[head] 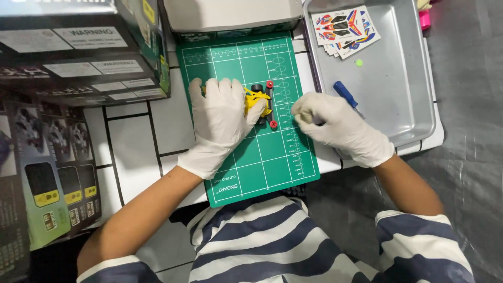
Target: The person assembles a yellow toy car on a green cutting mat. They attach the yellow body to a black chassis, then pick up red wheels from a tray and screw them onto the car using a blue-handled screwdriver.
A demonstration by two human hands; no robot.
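A small yellow toy car [258,100] with black tyres and red wheel hubs lies on a green cutting mat [272,157]. My left hand [220,118], in a white glove, covers the car's left part and holds it down on the mat. My right hand [335,126], also gloved, rests at the mat's right edge with its fingers curled in; whether it pinches a small part I cannot tell. A blue-handled screwdriver [345,94] lies just behind my right hand, in a metal tray.
The metal tray [403,78] at the right also holds sticker sheets [345,29] and a small green dot. Stacked dark boxes [78,47] stand at the left, more printed boxes [47,173] below them. A grey-white box [230,15] sits behind the mat.
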